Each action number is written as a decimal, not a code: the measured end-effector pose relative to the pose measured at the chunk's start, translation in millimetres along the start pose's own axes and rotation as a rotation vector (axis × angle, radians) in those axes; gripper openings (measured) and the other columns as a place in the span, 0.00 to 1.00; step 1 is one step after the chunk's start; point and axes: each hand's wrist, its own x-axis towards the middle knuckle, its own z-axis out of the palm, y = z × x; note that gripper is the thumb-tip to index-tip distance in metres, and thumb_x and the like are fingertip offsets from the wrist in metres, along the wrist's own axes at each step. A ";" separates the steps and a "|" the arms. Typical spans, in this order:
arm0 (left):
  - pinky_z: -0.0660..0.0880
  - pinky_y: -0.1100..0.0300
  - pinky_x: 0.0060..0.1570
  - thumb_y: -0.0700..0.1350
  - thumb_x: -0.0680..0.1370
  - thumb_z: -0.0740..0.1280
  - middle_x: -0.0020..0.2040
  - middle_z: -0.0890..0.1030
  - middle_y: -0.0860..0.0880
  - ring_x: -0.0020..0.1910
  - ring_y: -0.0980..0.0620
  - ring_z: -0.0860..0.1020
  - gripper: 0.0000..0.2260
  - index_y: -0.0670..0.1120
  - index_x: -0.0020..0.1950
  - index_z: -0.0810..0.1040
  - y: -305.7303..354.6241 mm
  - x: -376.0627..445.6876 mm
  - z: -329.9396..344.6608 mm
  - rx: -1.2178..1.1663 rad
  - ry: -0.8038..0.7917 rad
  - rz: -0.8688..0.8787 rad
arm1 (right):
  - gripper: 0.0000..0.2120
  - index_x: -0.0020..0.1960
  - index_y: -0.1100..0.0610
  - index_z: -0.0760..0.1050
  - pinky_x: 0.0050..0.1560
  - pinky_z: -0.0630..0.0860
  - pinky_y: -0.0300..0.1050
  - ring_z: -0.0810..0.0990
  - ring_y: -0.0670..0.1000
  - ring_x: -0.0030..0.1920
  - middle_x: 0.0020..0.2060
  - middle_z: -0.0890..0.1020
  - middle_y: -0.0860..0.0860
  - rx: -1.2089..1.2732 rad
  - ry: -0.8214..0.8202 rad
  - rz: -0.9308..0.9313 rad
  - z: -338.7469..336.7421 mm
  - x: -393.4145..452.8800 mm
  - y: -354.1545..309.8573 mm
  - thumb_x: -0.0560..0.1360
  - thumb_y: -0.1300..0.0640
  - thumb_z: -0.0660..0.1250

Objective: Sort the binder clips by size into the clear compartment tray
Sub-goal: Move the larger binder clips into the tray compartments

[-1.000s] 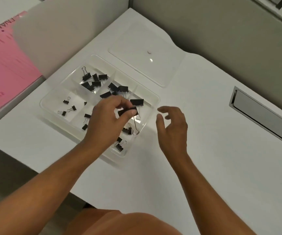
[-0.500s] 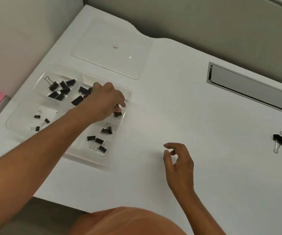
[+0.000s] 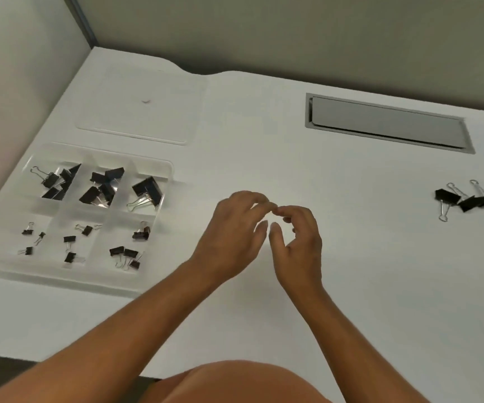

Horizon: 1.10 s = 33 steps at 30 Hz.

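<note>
My left hand (image 3: 232,234) and right hand (image 3: 298,242) hover together over the white tabletop (image 3: 264,315), fingers loosely curled, tips nearly touching, seemingly holding nothing, though blur hides the tips. The clear plastic six-compartment tray (image 3: 165,167) sits to my left, its long axis across me, holding black binder clips with silver wire handles: the biggest clip (image 3: 147,188) in the far right compartment. Three loose black clips (image 3: 467,200) lie far right, handles splayed. I see no writing.
</note>
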 end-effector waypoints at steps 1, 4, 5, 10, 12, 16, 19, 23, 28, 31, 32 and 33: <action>0.72 0.51 0.65 0.41 0.81 0.68 0.65 0.80 0.50 0.67 0.48 0.75 0.16 0.48 0.69 0.78 12.9 2.7 13.8 -0.015 -0.015 0.002 | 0.13 0.61 0.53 0.79 0.61 0.72 0.33 0.79 0.47 0.60 0.57 0.79 0.41 0.004 0.018 0.009 -11.9 2.5 8.5 0.79 0.65 0.68; 0.72 0.51 0.69 0.41 0.81 0.68 0.68 0.78 0.49 0.70 0.48 0.74 0.21 0.47 0.74 0.74 47.4 14.8 57.1 -0.022 -0.081 0.029 | 0.13 0.61 0.52 0.79 0.62 0.74 0.38 0.78 0.45 0.61 0.57 0.79 0.41 -0.014 0.076 0.030 -56.5 8.6 43.2 0.79 0.65 0.68; 0.72 0.51 0.69 0.41 0.81 0.69 0.69 0.77 0.48 0.70 0.48 0.74 0.21 0.46 0.75 0.74 58.4 19.9 72.4 -0.012 -0.109 0.049 | 0.14 0.61 0.51 0.79 0.62 0.74 0.39 0.78 0.45 0.61 0.58 0.79 0.41 -0.019 0.098 0.048 -73.8 10.5 57.1 0.79 0.65 0.68; 0.73 0.48 0.69 0.42 0.80 0.71 0.72 0.76 0.45 0.72 0.45 0.74 0.23 0.46 0.75 0.74 120.6 56.1 150.5 0.018 -0.254 0.145 | 0.14 0.60 0.51 0.79 0.58 0.74 0.40 0.78 0.49 0.60 0.58 0.79 0.44 -0.066 0.218 0.142 -166.8 19.8 135.1 0.79 0.65 0.68; 0.73 0.47 0.69 0.42 0.80 0.71 0.73 0.76 0.44 0.72 0.43 0.74 0.24 0.46 0.76 0.74 147.4 74.5 179.9 0.013 -0.305 0.172 | 0.14 0.60 0.52 0.79 0.56 0.72 0.34 0.78 0.51 0.60 0.57 0.78 0.43 -0.111 0.268 0.153 -203.0 27.6 165.1 0.79 0.66 0.68; 0.75 0.45 0.66 0.45 0.81 0.70 0.76 0.72 0.44 0.73 0.42 0.71 0.24 0.48 0.77 0.71 196.3 116.4 233.3 0.030 -0.374 0.223 | 0.14 0.60 0.52 0.79 0.58 0.75 0.41 0.77 0.53 0.58 0.56 0.78 0.43 -0.201 0.364 0.162 -264.9 55.3 220.4 0.78 0.67 0.67; 0.76 0.43 0.63 0.48 0.82 0.68 0.79 0.66 0.45 0.72 0.41 0.71 0.26 0.50 0.80 0.67 222.7 152.1 270.0 0.075 -0.407 0.213 | 0.16 0.62 0.53 0.79 0.59 0.77 0.58 0.76 0.55 0.58 0.60 0.79 0.49 -0.329 0.398 0.140 -295.2 88.0 258.1 0.77 0.65 0.69; 0.78 0.44 0.59 0.51 0.83 0.66 0.84 0.55 0.42 0.69 0.38 0.72 0.29 0.49 0.83 0.61 237.5 200.7 314.5 0.150 -0.390 0.139 | 0.24 0.73 0.53 0.74 0.58 0.76 0.56 0.73 0.59 0.63 0.72 0.75 0.52 -0.618 0.342 0.133 -317.3 132.8 298.2 0.78 0.55 0.73; 0.72 0.44 0.62 0.61 0.85 0.56 0.85 0.57 0.49 0.70 0.41 0.70 0.28 0.54 0.84 0.58 226.1 245.5 350.8 0.310 -0.404 0.180 | 0.21 0.73 0.50 0.75 0.54 0.76 0.55 0.75 0.58 0.59 0.72 0.75 0.51 -0.824 0.295 0.088 -301.5 150.5 327.2 0.81 0.49 0.69; 0.69 0.49 0.60 0.61 0.85 0.56 0.77 0.68 0.55 0.68 0.47 0.70 0.24 0.54 0.80 0.65 209.2 240.0 354.9 0.277 -0.316 0.234 | 0.17 0.68 0.50 0.77 0.53 0.74 0.53 0.74 0.57 0.57 0.67 0.77 0.51 -0.822 0.330 0.096 -300.2 152.2 332.1 0.81 0.49 0.69; 0.69 0.51 0.60 0.59 0.85 0.58 0.74 0.71 0.55 0.67 0.48 0.70 0.23 0.52 0.78 0.68 204.8 236.6 355.5 0.234 -0.277 0.225 | 0.15 0.67 0.50 0.78 0.53 0.74 0.52 0.74 0.57 0.57 0.66 0.78 0.51 -0.820 0.333 0.084 -300.6 152.2 333.3 0.81 0.49 0.69; 0.69 0.52 0.59 0.57 0.85 0.60 0.71 0.73 0.55 0.67 0.48 0.71 0.21 0.52 0.75 0.70 201.6 234.4 357.3 0.200 -0.242 0.217 | 0.13 0.65 0.51 0.79 0.53 0.74 0.52 0.74 0.57 0.57 0.65 0.78 0.51 -0.822 0.334 0.069 -300.5 151.6 334.2 0.82 0.50 0.69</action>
